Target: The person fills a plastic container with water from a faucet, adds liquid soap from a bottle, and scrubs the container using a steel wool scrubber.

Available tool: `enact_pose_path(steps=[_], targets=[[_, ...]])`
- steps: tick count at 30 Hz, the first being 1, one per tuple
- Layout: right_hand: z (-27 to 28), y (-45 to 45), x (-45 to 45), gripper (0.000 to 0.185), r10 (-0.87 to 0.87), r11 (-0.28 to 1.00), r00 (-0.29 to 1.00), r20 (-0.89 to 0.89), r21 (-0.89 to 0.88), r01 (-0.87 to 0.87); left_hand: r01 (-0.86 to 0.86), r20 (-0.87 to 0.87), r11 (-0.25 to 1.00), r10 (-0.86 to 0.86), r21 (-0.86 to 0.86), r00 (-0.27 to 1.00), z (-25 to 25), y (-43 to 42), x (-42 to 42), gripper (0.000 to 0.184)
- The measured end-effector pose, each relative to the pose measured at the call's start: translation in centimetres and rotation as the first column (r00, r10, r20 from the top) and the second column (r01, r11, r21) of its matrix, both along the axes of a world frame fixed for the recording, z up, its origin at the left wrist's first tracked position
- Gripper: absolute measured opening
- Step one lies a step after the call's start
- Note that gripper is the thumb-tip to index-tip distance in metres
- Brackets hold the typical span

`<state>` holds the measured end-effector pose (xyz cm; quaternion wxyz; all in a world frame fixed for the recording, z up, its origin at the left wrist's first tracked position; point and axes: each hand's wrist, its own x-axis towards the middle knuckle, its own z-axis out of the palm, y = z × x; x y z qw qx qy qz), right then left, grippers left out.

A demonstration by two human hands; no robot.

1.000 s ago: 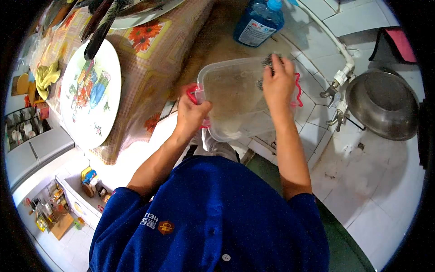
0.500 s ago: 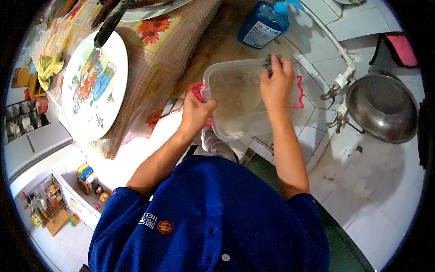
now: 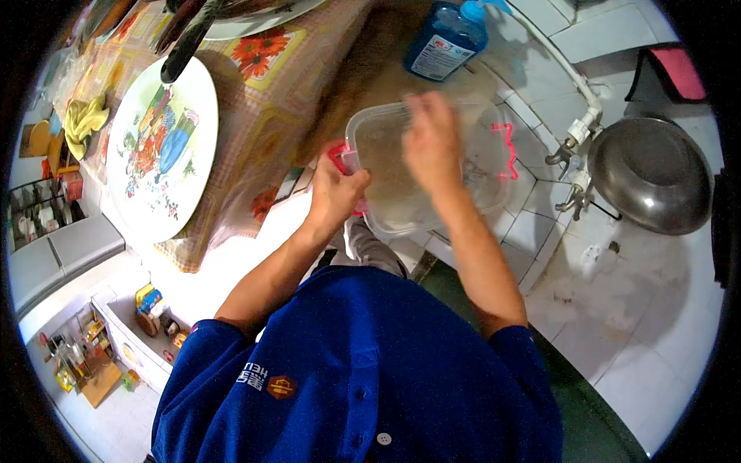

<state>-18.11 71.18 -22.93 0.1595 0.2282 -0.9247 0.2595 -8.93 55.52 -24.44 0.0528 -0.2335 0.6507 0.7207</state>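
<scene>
A clear plastic box with red-pink handles is held in front of my body. My left hand is closed round its left end, with the thumb over the rim beside the red handle. At the box's far side, over the middle, my right hand is smeared by motion. A dark wiry scouring ball shows in those fingers in the earlier view; now the hand hides most of it. The second handle sticks out wavy and free at the right end.
A blue pump bottle stands beyond the box. To the right, a dark wok leans near two taps on the tiles. On the left, a patterned plate lies on the cloth-covered table, with a black handle above it.
My right hand has moved left across the box, from near its right end to the middle. The left hand keeps its hold and the box stays about where it was.
</scene>
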Motion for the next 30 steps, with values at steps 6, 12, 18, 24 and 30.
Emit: enact_pose_path(steps=[6, 12, 18, 24, 30], targets=[[1.1, 0.2, 0.2, 0.039, 0.172, 0.981, 0.985, 0.02, 0.086, -0.173, 0.026, -0.098, 0.999, -0.028, -0.03, 0.995, -0.4, -0.6, 0.3, 0.053], [0.7, 1.4, -0.5, 0.044, -0.048, 0.996, 0.999, 0.021, 0.082, 0.046, 0.028, -0.079, 0.997, -0.034, -0.075, 0.996, -1.1, -0.3, 0.3, 0.054], [0.8, -0.4, 1.0, 0.045, 0.308, 0.945, 0.951, -0.003, 0.112, -0.306, 0.041, -0.098, 0.999, -0.043, -0.016, 0.994, -0.4, -0.6, 0.3, 0.052], [0.8, 0.5, -0.2, 0.039, 0.003, 1.0, 1.0, 0.02, -0.002, -0.003, 0.039, -0.023, 0.999, -0.04, -0.022, 0.999, 0.5, -0.2, 0.2, 0.05], [1.2, 0.0, 0.9, 0.039, 0.4, 0.916, 0.916, -0.004, 0.04, -0.4, 0.043, -0.12, 0.994, -0.054, -0.096, 0.991, -1.1, -0.7, 0.6, 0.051]])
